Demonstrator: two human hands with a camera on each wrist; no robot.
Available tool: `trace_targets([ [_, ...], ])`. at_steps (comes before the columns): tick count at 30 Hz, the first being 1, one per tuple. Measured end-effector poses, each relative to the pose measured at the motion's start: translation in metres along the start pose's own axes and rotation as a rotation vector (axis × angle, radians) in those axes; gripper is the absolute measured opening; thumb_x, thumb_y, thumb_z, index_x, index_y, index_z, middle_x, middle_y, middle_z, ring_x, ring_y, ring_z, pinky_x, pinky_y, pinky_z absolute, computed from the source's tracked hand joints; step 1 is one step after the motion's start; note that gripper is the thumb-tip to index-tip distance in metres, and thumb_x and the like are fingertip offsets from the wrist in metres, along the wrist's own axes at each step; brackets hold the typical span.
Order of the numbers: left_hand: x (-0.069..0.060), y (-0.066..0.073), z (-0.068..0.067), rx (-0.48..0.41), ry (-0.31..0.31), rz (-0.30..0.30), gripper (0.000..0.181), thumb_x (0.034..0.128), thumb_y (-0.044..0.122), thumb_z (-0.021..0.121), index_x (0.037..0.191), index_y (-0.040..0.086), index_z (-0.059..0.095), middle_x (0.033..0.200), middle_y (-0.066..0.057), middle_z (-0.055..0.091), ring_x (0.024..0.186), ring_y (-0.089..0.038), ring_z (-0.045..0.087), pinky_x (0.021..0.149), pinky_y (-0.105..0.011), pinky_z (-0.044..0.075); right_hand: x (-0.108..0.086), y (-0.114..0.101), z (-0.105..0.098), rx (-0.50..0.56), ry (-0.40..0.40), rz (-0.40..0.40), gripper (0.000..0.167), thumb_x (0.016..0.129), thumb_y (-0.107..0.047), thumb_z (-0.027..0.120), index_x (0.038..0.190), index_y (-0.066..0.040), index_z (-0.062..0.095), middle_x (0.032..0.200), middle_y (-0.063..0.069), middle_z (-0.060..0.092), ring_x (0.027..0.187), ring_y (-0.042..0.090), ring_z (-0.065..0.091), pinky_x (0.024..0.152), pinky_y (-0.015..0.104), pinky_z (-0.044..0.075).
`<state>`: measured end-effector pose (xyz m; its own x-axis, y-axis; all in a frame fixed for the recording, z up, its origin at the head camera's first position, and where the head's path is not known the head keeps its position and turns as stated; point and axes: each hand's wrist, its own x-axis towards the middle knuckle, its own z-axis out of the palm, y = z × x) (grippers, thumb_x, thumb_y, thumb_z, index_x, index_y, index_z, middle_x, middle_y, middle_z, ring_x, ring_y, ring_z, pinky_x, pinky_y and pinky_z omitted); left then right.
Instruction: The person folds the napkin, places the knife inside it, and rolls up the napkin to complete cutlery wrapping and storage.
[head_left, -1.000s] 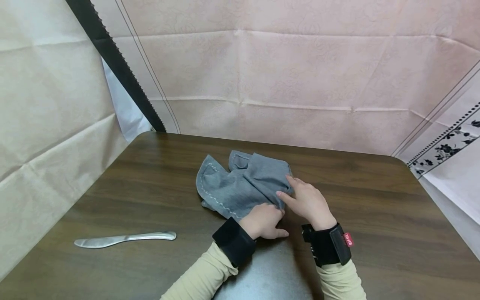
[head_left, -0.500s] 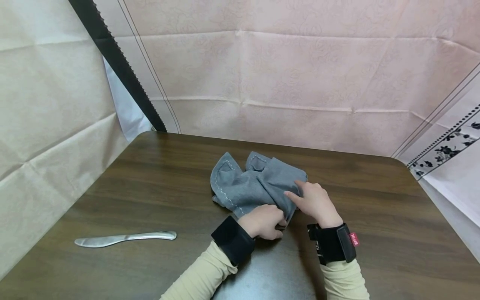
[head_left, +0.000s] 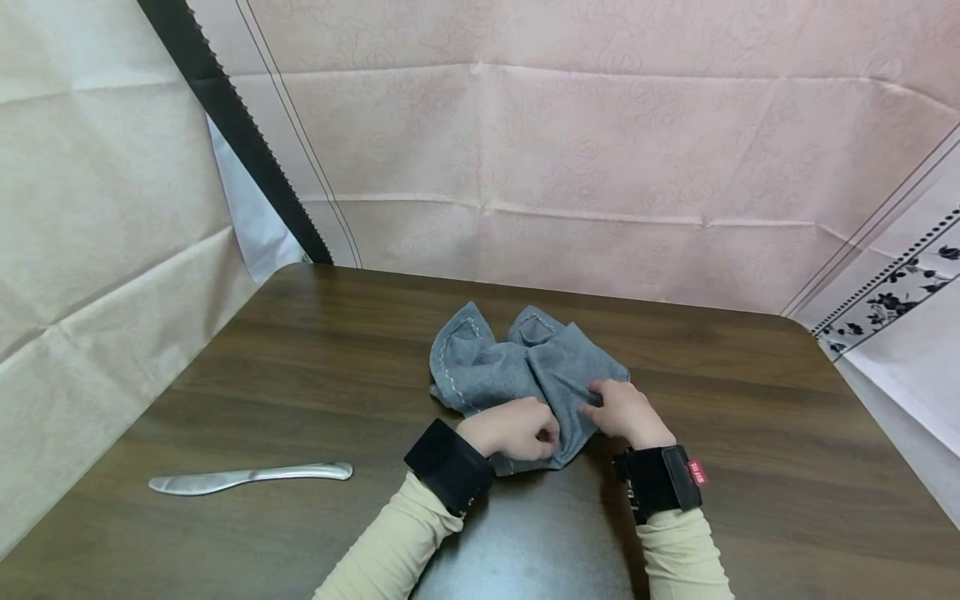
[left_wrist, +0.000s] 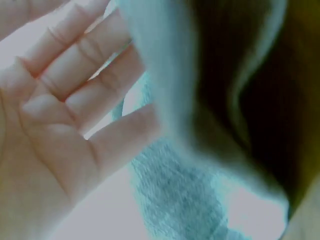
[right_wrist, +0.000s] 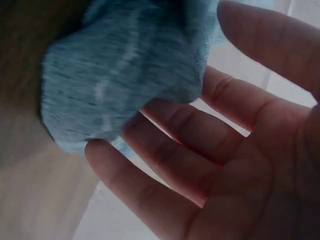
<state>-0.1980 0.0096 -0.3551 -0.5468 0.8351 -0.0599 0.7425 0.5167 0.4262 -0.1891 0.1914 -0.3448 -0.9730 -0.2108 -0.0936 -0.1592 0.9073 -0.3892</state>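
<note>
A crumpled grey-blue cloth with a light stitched hem lies on the table, two corners sticking up at its far side. My left hand is over its near part, thumb and forefinger bent together in a pinch on the fabric. In the left wrist view a raised fold of cloth hangs beside the other fingers of the left hand. At the cloth's right edge, my right hand touches it with spread fingers. The right wrist view shows the right hand's fingertips against the cloth, thumb apart.
A silver table knife lies on the brown wooden table, left of the hands. Pale creased sheets hang behind the table and at its sides.
The cloth has shifted right, and its near edge now shows below my left hand. The left hand has moved slightly up and left; the right hand ended a little farther right.
</note>
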Motion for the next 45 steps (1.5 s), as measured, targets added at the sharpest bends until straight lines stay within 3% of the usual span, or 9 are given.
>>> trace_targets([
  [4,-0.006,-0.011,-0.008,-0.008,0.075,-0.009,0.012,0.083,0.009,0.06,0.072,0.012,0.063,0.063,0.009,0.05,0.057,-0.004,0.046,0.055,-0.016,0.037,0.002,0.003,0.002,0.005,-0.02,-0.002,0.038,0.087,-0.015,0.059,0.117,0.008,0.055,0.114,0.026,0.056,0.105,0.039,0.051,0.085,0.049,0.041],
  [10,-0.02,-0.042,-0.018,-0.091,0.154,-0.103,0.011,0.0889,0.015,0.057,0.085,0.008,0.065,0.068,0.003,0.056,0.059,-0.008,0.05,0.059,-0.023,0.042,0.001,0.005,0.001,0.011,-0.042,0.01,0.041,0.088,-0.017,0.058,0.12,0.009,0.053,0.119,0.027,0.053,0.11,0.041,0.048,0.088,0.051,0.039],
  [14,-0.027,-0.054,-0.021,-0.093,0.173,-0.209,0.012,0.0892,0.017,0.058,0.089,0.007,0.063,0.073,0.001,0.057,0.063,-0.01,0.051,0.062,-0.026,0.043,-0.001,0.006,-0.003,0.001,-0.042,0.046,0.042,0.089,-0.022,0.056,0.121,0.006,0.054,0.118,0.026,0.054,0.109,0.041,0.049,0.084,0.052,0.041],
  [17,-0.032,-0.053,-0.024,-0.084,0.164,-0.342,0.012,0.0887,0.016,0.059,0.093,0.006,0.063,0.074,0.0,0.055,0.065,-0.013,0.05,0.063,-0.028,0.042,-0.004,0.006,-0.006,0.004,-0.046,0.072,0.04,0.089,-0.025,0.056,0.117,0.003,0.057,0.113,0.023,0.057,0.103,0.038,0.053,0.077,0.048,0.044],
  [22,-0.036,-0.055,-0.024,-0.038,0.154,-0.477,0.024,0.0894,0.021,0.058,0.108,0.007,0.062,0.083,-0.002,0.058,0.072,-0.014,0.053,0.065,-0.03,0.043,-0.007,-0.001,-0.008,0.026,-0.073,0.077,0.031,0.088,-0.029,0.057,0.101,-0.002,0.066,0.085,0.01,0.062,0.075,0.023,0.055,0.059,0.035,0.043],
  [27,-0.038,-0.058,-0.024,-0.018,0.137,-0.526,0.036,0.0898,0.025,0.057,0.122,0.009,0.056,0.116,-0.009,0.058,0.103,-0.023,0.055,0.082,-0.039,0.044,-0.008,-0.016,-0.004,0.066,-0.123,0.047,0.024,0.088,-0.027,0.058,0.08,-0.006,0.066,0.055,0.0,0.046,0.05,0.015,0.054,0.049,0.028,0.04],
  [31,-0.036,-0.059,-0.023,-0.022,0.118,-0.548,0.044,0.09,0.026,0.057,0.13,0.008,0.05,0.129,-0.011,0.05,0.119,-0.026,0.046,0.092,-0.042,0.039,-0.009,-0.028,-0.002,0.062,-0.162,0.024,0.025,0.088,-0.027,0.059,0.076,-0.006,0.065,0.057,0.001,0.049,0.045,0.017,0.057,0.049,0.028,0.043],
  [40,-0.032,-0.057,-0.019,0.021,0.07,-0.601,0.057,0.0893,0.028,0.057,0.138,0.006,0.038,0.14,-0.014,0.038,0.129,-0.03,0.033,0.094,-0.061,0.027,-0.009,-0.045,0.006,0.061,-0.276,-0.117,0.028,0.087,-0.026,0.062,0.065,-0.009,0.058,0.053,0.001,0.05,0.042,0.015,0.055,0.047,0.026,0.042],
  [45,-0.03,-0.056,-0.019,0.032,0.072,-0.599,0.057,0.0895,0.028,0.057,0.138,0.005,0.037,0.14,-0.013,0.037,0.129,-0.031,0.031,0.095,-0.062,0.025,-0.008,-0.053,0.008,0.071,-0.318,-0.275,0.026,0.087,-0.025,0.061,0.066,-0.01,0.061,0.05,-0.005,0.047,0.042,0.009,0.052,0.046,0.023,0.04],
])
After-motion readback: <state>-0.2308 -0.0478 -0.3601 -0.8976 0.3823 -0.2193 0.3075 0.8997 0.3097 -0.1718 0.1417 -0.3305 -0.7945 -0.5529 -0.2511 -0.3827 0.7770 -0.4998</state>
